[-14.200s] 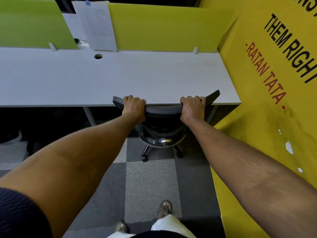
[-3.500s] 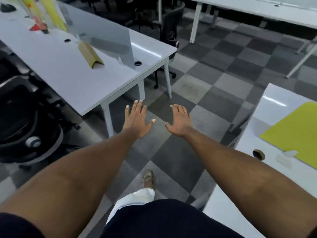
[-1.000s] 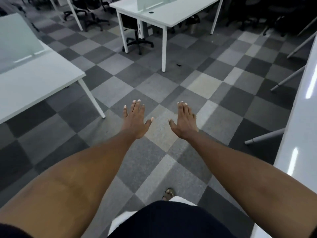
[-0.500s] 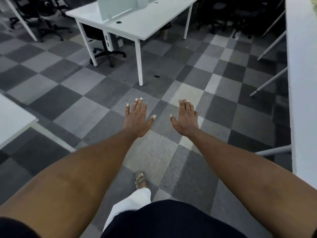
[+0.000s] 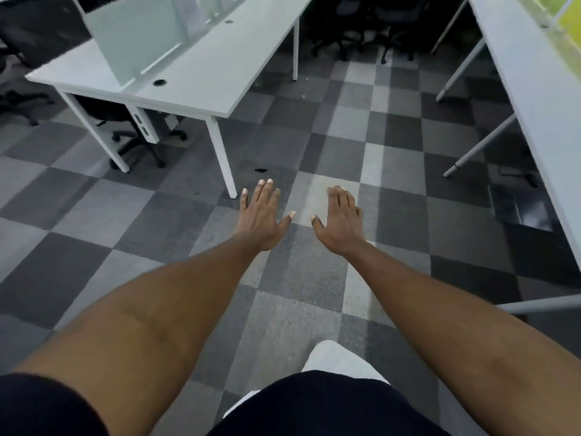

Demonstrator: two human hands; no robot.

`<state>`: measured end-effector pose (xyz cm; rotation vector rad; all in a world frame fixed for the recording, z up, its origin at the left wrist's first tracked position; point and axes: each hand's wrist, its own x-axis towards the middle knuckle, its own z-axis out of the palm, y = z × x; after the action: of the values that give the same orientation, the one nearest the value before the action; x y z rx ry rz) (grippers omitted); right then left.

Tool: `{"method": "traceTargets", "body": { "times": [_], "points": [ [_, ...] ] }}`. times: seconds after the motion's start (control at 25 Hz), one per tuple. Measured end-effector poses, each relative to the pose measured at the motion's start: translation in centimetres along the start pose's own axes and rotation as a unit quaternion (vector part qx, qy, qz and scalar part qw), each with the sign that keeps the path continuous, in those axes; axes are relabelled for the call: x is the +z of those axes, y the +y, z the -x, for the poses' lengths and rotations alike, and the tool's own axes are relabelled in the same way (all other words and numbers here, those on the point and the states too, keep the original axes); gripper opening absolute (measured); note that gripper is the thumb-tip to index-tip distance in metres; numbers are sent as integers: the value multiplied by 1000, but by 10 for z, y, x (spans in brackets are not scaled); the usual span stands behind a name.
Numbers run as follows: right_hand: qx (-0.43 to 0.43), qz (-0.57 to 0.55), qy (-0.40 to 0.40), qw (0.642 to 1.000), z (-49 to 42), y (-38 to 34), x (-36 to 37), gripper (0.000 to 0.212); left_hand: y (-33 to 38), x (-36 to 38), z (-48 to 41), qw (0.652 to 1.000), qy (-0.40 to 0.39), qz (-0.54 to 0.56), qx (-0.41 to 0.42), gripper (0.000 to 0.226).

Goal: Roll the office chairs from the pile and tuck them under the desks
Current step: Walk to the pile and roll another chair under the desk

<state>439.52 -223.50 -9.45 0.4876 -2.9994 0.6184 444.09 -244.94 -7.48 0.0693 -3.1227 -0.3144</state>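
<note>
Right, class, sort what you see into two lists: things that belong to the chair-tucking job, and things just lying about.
Job: dark chairs at the back; tucked chair; left desk; right desk; left hand, right hand, both empty.
Lying about: dark scrap on carpet; frosted divider; green panel.

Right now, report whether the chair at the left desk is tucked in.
Tucked in: the chair sits beneath the desk, its wheeled base between the desk's legs.

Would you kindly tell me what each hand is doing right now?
Left hand: open, fingers straight, holding nothing.
Right hand: open, fingers straight, holding nothing.
</note>
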Motion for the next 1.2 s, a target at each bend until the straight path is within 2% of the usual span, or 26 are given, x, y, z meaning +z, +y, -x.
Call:
{"method": "traceTargets", "body": {
  "times": [0.24,0.44,0.68,0.92,1.2],
  "points": [
    [31,1,5,1000,-177,30,28,76,-37,12,-177,1000,-14,-6,24,79],
    [120,-41,8,992,-347,41,36,77,-77,-6,-347,1000,0,1,12,78],
    [85,-21,14,996,-508,59,36,78,-100,-18,-514,1000,-3,10,23,80],
    [108,9,5,994,-683,97,58,81,-126,-5,-712,998,-3,11,66,81],
    [154,5,49,987,-891,126,45,82,-134,-32,-938,992,-29,7,124,80]
  ]
}}
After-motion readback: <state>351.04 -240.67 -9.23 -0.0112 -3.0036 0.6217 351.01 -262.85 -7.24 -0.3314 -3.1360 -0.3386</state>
